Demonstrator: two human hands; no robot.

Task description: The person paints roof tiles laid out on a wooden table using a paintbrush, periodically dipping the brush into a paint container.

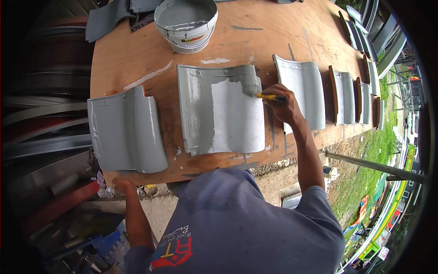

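My right hand (284,107) grips the yellow-and-black handle of a paintbrush (273,97). The brush's grey bristles touch the upper right corner of a curved roof tile (237,116). Grey paint coats this tile's left side and top strip, while its middle and lower right are whitish. Wet streaks shine on its left part. My left hand (122,184) is at the front edge of the wooden board, just below a fully grey roof tile (127,132); its fingers are hard to make out.
A white bucket (189,44) of grey paint stands behind the middle tile on the plywood table (255,43). More tiles, including a whitish one (303,91), line the right side. Grey tiles (107,20) lie at the back left. Metal sheets (50,118) are stacked left.
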